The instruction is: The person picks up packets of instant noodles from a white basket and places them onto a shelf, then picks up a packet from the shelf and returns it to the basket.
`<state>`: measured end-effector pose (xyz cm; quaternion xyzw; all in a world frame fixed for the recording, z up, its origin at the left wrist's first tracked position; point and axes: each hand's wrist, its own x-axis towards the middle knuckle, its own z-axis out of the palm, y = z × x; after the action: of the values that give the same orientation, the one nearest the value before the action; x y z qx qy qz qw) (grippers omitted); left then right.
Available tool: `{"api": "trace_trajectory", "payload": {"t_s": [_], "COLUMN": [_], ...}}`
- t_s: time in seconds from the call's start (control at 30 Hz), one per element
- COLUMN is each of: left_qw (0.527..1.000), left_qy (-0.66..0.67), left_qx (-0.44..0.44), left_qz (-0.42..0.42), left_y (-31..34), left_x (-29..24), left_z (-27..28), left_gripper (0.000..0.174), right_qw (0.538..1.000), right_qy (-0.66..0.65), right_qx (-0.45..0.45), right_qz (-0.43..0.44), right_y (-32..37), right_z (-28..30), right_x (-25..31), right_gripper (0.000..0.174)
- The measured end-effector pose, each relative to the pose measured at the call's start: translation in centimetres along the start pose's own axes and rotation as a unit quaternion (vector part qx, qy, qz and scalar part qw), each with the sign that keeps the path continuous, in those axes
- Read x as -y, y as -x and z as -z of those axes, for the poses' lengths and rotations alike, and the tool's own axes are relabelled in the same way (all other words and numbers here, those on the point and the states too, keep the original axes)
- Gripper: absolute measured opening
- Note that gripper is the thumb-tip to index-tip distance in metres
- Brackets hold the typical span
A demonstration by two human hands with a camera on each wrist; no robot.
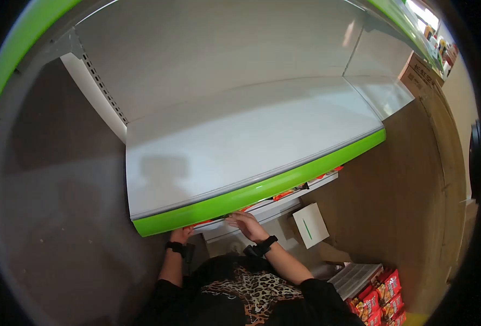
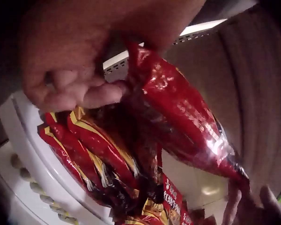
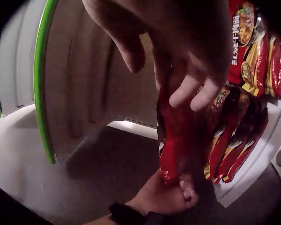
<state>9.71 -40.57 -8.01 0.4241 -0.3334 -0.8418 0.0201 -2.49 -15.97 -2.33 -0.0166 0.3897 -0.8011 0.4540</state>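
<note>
Below the green-edged shelf, my left hand [image 1: 181, 234] and right hand [image 1: 247, 225] are at a lower shelf of red packets. A glossy red instant noodle packet [image 2: 178, 108] stretches between them. The left hand [image 2: 75, 70] grips its near end in the left wrist view, fingers curled in. At the far end, the right hand [image 2: 253, 206] has the packet's tip between its fingers. The right wrist view shows the same packet hanging from the right hand [image 3: 178, 51], thumb apart from it, with the left hand [image 3: 166, 197] holding the lower end. Similar noodle packets [image 2: 93, 150] stand in a row beside it.
A bare white shelf [image 1: 240, 141] with a green front edge [image 1: 262, 191] overhangs the hands. The packets rest on a white lower shelf [image 2: 51, 159]. To the right are a white box [image 1: 310, 225], stacked red packets [image 1: 390, 288] and a cardboard box [image 1: 421, 76].
</note>
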Motion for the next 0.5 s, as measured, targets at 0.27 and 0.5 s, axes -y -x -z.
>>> {"api": "trace_trajectory", "payload": {"t_s": [0.27,0.5], "left_qw": [0.994,0.938], "left_qy": [-0.023,-0.153], "left_qx": [0.100,0.298], "left_qz": [0.047,0.094], "left_y": [-0.7,-2.9], "left_x": [1.0,3.1], "left_z": [-3.8,-8.1], "left_gripper": [0.029,0.041], "right_qw": [0.995,0.985], "right_qy": [-0.041,-0.044], "right_qx": [-0.089,-0.150], "right_qz": [0.029,0.066], "right_y": [2.5,6.8], "right_z": [1.9,4.9], "right_x": [1.1,1.4], "right_gripper": [0.033,0.040]}}
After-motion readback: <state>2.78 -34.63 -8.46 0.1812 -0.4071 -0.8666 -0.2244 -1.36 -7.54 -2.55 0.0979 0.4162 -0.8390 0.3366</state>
